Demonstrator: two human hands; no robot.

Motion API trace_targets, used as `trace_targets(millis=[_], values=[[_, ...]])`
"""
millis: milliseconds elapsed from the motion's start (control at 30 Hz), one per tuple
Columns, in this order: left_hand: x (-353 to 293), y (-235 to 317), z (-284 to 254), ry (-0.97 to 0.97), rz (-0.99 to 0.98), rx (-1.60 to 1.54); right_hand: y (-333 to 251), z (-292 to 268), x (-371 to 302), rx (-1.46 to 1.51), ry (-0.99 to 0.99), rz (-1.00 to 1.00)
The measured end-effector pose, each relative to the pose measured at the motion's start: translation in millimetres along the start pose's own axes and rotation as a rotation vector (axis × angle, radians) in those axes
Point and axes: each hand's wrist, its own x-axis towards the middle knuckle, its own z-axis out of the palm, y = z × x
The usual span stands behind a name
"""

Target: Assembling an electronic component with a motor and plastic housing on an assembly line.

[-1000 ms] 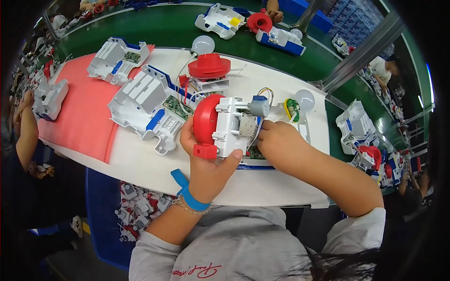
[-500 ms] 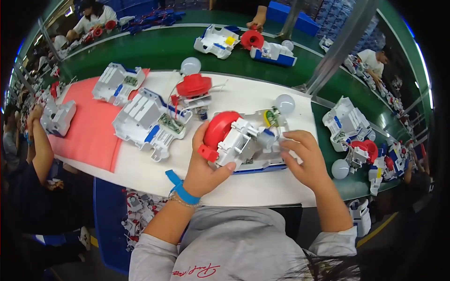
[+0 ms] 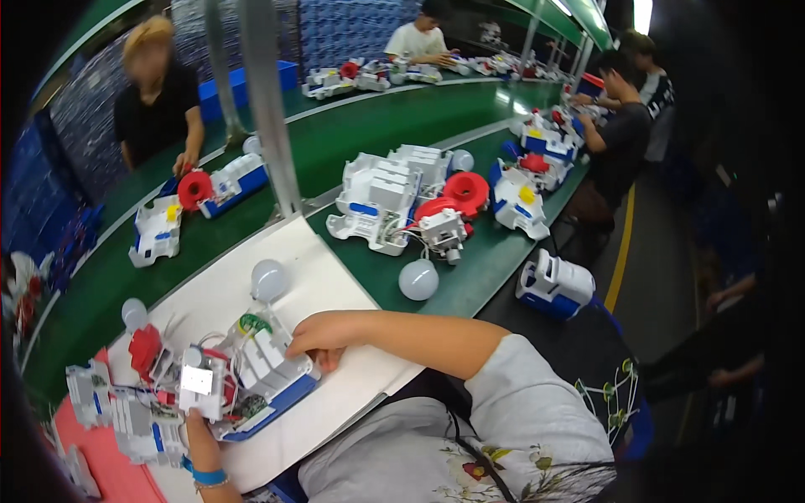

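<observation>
My left hand (image 3: 199,432), with a blue wristband, holds a white plastic assembly (image 3: 201,381) with a bright square face. Its red part is mostly hidden. That assembly sits over the left part of a white-and-blue housing half (image 3: 272,365). At the housing's right end, my right hand (image 3: 323,337) has bent fingers gripping the edge. A green round board (image 3: 254,323) and wires show at the housing's far side, near a white bulb-shaped dome (image 3: 270,280) on the white worktop (image 3: 360,335).
Left lie a red horn part (image 3: 145,348), another dome (image 3: 134,313) and a housing half (image 3: 138,432) on a red mat (image 3: 109,465). Beyond a metal post (image 3: 267,109), a green conveyor (image 3: 310,176) carries housings (image 3: 377,201). People work along it; a white-and-blue unit (image 3: 556,283) stands at right.
My view has swung to the right. The white assembly has turned, its red horn now mostly out of sight. My right hand has gone from beside the parts to the housing's end.
</observation>
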Motion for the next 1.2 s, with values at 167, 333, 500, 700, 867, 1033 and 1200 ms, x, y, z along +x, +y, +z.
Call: trace_targets(millis=[167,333,500,700,867,1033,1200], values=[[10,-9,-21,-0.020,0.036,0.031,27,13,6,0.084,0.096,-0.162],[24,-30,-41,-0.206,-0.008,-0.034,24,19,-14,0.074,0.194,-0.240],[107,7,25,-0.217,-0.004,-0.414,4,9,5,-0.064,0.294,-0.270],[18,73,32,0.027,0.354,0.154,-57,2,24,0.089,0.403,-0.397],[-34,68,7,0.006,0.341,0.309,-113,15,99,0.113,0.375,-0.476],[-69,61,2,-0.003,0.294,0.481,-171,29,197,0.104,0.364,-0.596],[-70,57,-4,-0.054,0.259,0.483,-207,39,306,0.043,0.367,-0.605]])
